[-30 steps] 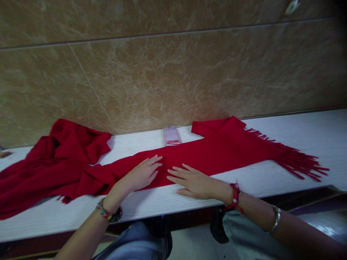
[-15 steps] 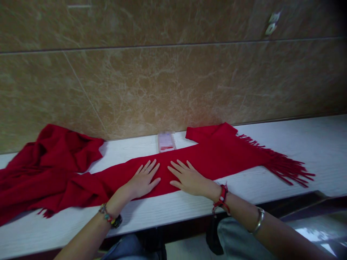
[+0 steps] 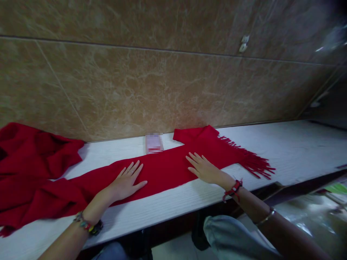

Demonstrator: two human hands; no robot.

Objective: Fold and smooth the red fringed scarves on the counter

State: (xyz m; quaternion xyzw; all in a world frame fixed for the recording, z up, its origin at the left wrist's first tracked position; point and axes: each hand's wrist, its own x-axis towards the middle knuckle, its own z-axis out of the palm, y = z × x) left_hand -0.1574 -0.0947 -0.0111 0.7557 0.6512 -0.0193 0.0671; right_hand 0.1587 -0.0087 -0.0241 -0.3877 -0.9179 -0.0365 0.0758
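A long red scarf [image 3: 162, 171] lies lengthwise along the white tabletop [image 3: 151, 207]. Its middle stretch is flat and smooth, while the left part is bunched in loose folds. At the right end a fringe spreads out over the table, and one edge near it is folded over. My left hand [image 3: 126, 182] rests flat on the scarf left of the middle, fingers spread. Further right, my right hand [image 3: 204, 168] also lies on the cloth with its fingers stretched out. Neither hand grips anything.
Behind the scarf's middle sits a small pixelated rectangular thing [image 3: 154, 143], close to the wall. A brown marbled tile wall [image 3: 135, 83] rises along the table's back edge, with a white socket [image 3: 244, 44] on it. Transparent plastic [image 3: 311, 213] shows at the lower right.
My hands were close together on the scarf; now they are well apart, the right one shifted toward the fringe and the left toward the bunched part. The camera view has swung to the right.
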